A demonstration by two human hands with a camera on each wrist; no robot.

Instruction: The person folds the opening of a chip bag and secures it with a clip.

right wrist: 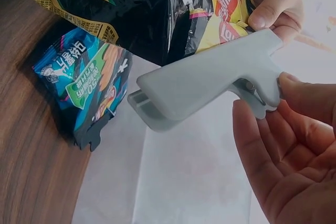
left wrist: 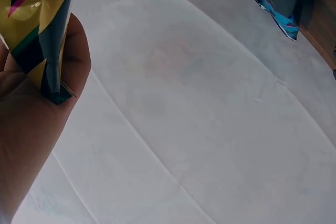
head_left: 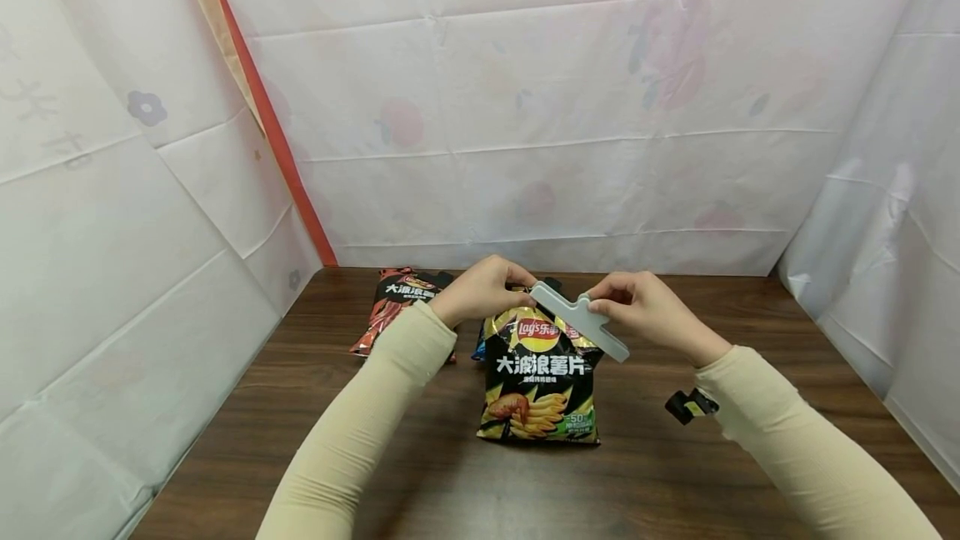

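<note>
A black and yellow potato chip bag (head_left: 536,390) stands upright on the table in the head view. My left hand (head_left: 483,290) grips its top corner; the left wrist view shows the bag's folded edge (left wrist: 52,72) between thumb and fingers. My right hand (head_left: 648,311) pinches the handles of a pale grey bag clip (head_left: 581,319) between thumb and fingers. Slanting across the bag's upper right, the clip overlaps the bag in the head view. In the right wrist view, a gap shows between the clip's jaws at the near end, close by the bag's top.
Behind the left forearm lies a red and black chip bag (head_left: 390,307). A blue chip bag (right wrist: 86,77), mostly hidden in the head view, has a dark tab-like piece at its top. White patterned sheets (head_left: 525,107) hang around the brown wooden table (head_left: 300,407).
</note>
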